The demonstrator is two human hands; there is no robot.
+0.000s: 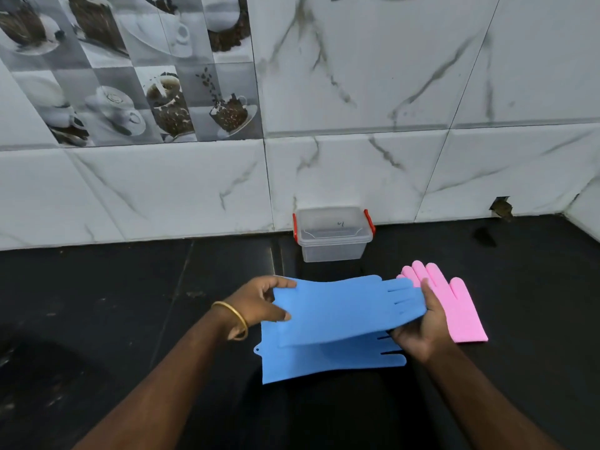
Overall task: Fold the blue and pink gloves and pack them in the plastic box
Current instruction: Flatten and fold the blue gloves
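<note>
The upper blue glove is hanging lengthwise between both hands above the counter: left hand pinching its cuff, right hand gripping its fingers, each equally near for folding.

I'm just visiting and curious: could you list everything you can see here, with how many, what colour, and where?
Upper blue glove: one, blue, held above the counter by both ends.
Lower blue glove: one, blue, flat on the counter beneath it.
Pink glove: at least one, pink, flat, right of the blue ones.
Plastic box: one, clear with red handles, open, against the wall.
Counter: one, black.
Wall tiles: white marble, some with coffee pictures.
Bangle: one, gold, left wrist.
Left hand: grips the cuff end.
Right hand: grips the finger end.
</note>
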